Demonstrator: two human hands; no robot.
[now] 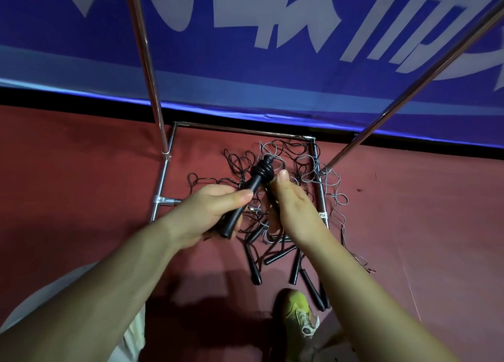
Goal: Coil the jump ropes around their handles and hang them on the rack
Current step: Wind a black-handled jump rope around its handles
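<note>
Left grip (210, 211) closed around black handles (240, 206), coiled rope (264, 169) at their top; right grip (289, 198) pinches the rope beside the coil, above the rack (163, 176) base.

A black handle (240, 203) is held tilted above the rack (161, 176), thin black cord wound into a tight bundle (263, 168) at its upper end. Inside the rack's chrome base frame lies a tangle of black and grey ropes (294, 157); several loose black handles (272, 255) lie just outside its near edge.
</note>
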